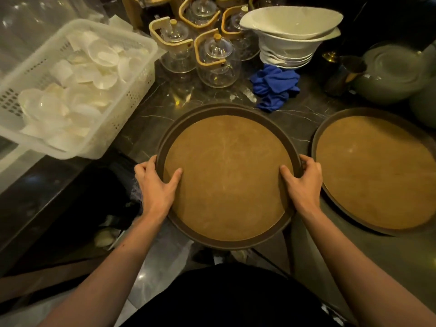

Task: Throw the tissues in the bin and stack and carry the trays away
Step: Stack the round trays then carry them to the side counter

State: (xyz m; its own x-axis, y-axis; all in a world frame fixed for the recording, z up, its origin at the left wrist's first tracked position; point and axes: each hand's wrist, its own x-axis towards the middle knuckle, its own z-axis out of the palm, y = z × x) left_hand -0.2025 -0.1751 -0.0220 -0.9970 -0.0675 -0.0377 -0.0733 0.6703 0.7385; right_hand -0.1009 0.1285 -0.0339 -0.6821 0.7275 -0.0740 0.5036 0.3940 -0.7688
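On a dark marble counter, the left hand and right hand clasp opposite rims of the held tray, half over the counter's edge. The second tray lies flat just right (nearer the right hand).

White basket of small dishes; glass teapots; blue cloth; stacked, perhaps ceramic, bowls.
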